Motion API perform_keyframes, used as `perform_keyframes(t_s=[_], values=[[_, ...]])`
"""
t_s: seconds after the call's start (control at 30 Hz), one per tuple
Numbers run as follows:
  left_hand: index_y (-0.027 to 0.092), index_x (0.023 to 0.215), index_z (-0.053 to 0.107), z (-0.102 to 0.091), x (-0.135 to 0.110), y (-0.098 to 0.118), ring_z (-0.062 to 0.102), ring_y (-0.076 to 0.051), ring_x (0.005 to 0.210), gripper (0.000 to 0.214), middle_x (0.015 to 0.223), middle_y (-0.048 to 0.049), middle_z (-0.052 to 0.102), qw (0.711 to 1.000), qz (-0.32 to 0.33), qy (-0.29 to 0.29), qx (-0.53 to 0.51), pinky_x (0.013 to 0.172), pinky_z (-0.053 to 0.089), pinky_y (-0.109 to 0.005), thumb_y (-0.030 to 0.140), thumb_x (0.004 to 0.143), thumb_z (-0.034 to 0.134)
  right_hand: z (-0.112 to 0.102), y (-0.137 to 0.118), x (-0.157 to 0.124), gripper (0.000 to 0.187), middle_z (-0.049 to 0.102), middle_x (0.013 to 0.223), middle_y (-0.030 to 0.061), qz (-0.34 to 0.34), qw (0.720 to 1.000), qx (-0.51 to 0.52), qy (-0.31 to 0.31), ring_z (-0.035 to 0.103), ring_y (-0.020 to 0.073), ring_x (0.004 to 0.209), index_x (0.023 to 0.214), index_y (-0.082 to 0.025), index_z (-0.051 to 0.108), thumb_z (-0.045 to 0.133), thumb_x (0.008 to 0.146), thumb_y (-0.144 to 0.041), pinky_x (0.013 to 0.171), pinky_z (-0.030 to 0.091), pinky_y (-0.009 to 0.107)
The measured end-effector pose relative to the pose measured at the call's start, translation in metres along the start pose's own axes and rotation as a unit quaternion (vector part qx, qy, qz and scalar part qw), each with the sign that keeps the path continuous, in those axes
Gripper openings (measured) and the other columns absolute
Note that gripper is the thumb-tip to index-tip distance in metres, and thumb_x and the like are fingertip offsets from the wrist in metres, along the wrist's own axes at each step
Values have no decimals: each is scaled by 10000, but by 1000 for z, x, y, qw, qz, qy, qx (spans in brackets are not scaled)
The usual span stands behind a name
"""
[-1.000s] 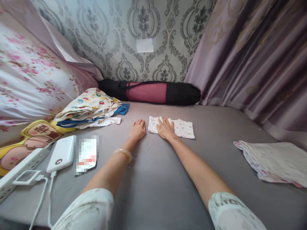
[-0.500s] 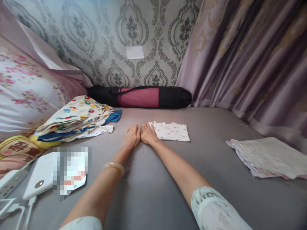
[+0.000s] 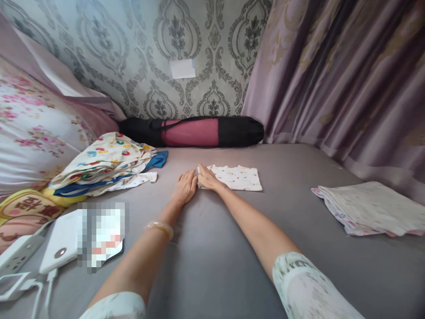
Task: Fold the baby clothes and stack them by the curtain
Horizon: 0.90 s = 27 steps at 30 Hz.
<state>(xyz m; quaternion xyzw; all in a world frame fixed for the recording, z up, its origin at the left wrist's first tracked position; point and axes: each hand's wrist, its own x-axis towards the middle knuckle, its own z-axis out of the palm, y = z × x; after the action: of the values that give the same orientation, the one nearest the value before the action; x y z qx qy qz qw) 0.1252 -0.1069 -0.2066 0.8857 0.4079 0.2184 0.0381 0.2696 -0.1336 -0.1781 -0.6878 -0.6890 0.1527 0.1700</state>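
Note:
A small folded white cloth (image 3: 241, 178) with a tiny coloured print lies flat on the grey bed sheet in front of me. My right hand (image 3: 206, 178) is on its left end, fingers bent and closed on the cloth; the fingertips are partly hidden. Right beside it, my left hand (image 3: 185, 187) lies palm down with fingers stretched out, at the cloth's left edge. A pale bangle (image 3: 159, 227) circles my left wrist.
Rumpled printed clothes (image 3: 109, 155) are heaped at left, near a floral pillow (image 3: 33, 133). Closer stand a white power bank (image 3: 61, 241) with cables and a power strip (image 3: 20, 252). A folded cloth stack (image 3: 375, 206) lies right. A long black-and-pink bag (image 3: 192, 132) rests along the wall.
My right hand has gone from lying flat with fingers spread to bent fingers on the cloth's left end. My left hand stays nearly in place. The view has shifted slightly.

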Motion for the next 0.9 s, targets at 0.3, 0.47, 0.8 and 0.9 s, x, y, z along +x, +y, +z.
perform_keyframes(t_s=[0.3,0.47,0.8,0.9], values=[[223,1422,426,-2,-1,3,277,-237,1417,509,1494,-34,416,995,69,-71,20,1150,216,-438,403,989,229,-9,24,-36,515,287,1556,88,17,990,-128,58,179,283,1439,1460,-235,381,265,985,-397,1131,72,572],[268,1417,439,-2,0,1,265,-239,1423,490,1492,-1,419,992,72,-97,26,1155,203,-443,397,987,242,0,26,-36,511,301,1551,83,20,987,-145,65,203,266,1432,1451,-250,396,278,980,-412,1132,86,560],[248,1408,453,-1,-1,1,292,-250,1411,492,1489,-13,424,993,75,-89,35,1143,231,-441,399,985,251,-18,34,-41,514,259,1567,84,30,994,-91,57,173,222,1447,1473,-222,352,225,990,-347,1150,48,534],[244,1414,444,-1,-1,1,281,-248,1415,491,1502,-12,404,992,82,-84,36,1143,233,-434,394,983,261,-21,45,-47,511,248,1571,84,62,986,-117,99,160,249,1448,1472,-230,358,276,976,-323,1146,29,542]])
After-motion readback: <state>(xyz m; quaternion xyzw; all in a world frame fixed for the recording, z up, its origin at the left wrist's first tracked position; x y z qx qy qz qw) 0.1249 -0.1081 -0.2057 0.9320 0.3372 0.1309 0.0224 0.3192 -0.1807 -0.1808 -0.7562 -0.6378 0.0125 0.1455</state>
